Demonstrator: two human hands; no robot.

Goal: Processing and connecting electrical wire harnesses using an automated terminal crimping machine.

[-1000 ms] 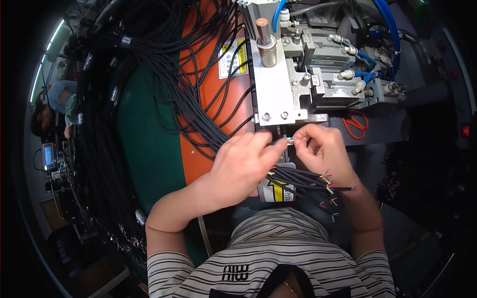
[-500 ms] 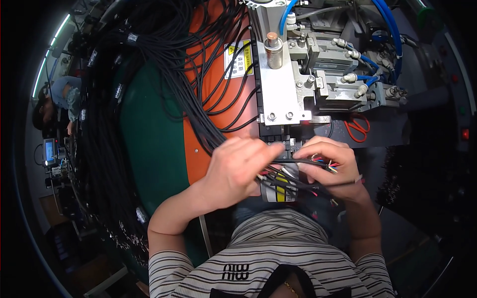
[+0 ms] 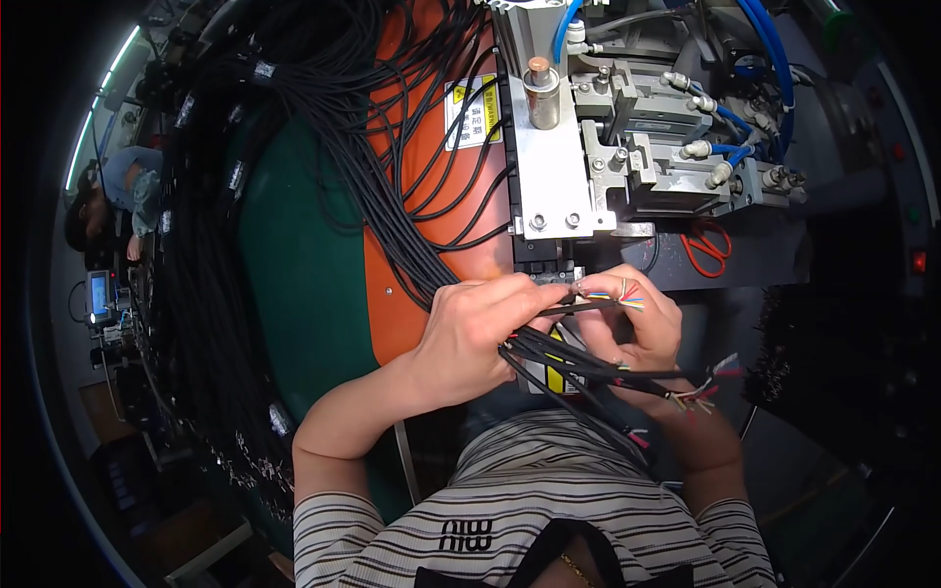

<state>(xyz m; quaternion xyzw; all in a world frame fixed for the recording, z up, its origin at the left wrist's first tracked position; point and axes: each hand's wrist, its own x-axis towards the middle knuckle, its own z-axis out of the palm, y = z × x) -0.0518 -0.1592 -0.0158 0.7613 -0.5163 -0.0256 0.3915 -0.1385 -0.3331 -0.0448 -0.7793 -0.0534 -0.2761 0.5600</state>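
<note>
My left hand (image 3: pixel 470 328) is closed around a bunch of black cables (image 3: pixel 559 355), whose stripped ends fan out to the right. Thin coloured wires (image 3: pixel 627 300) stick out of one cable held above the rest. Against this cable's end my right hand (image 3: pixel 647 328) has its fingers bent, the tips meeting my left thumb and forefinger in a pinch. More bare wire ends (image 3: pixel 696 397) hang below, in front of my right wrist. Just beyond my fingertips is a dark fixture block (image 3: pixel 539 265) at the foot of the machine.
A metal machine plate (image 3: pixel 554 186) with air cylinders (image 3: pixel 667 118) and blue hoses (image 3: pixel 779 78) stands ahead. Red-handled scissors (image 3: pixel 708 250) lie to its right. Many black cables (image 3: pixel 392 230) cross the orange surface (image 3: pixel 392 323) on the left. Another person (image 3: pixel 137 186) is at far left.
One cable's coloured wire end has risen between my fingertips, and my hands have come together. The other cable ends have swung down and to the right, fanning wider.
</note>
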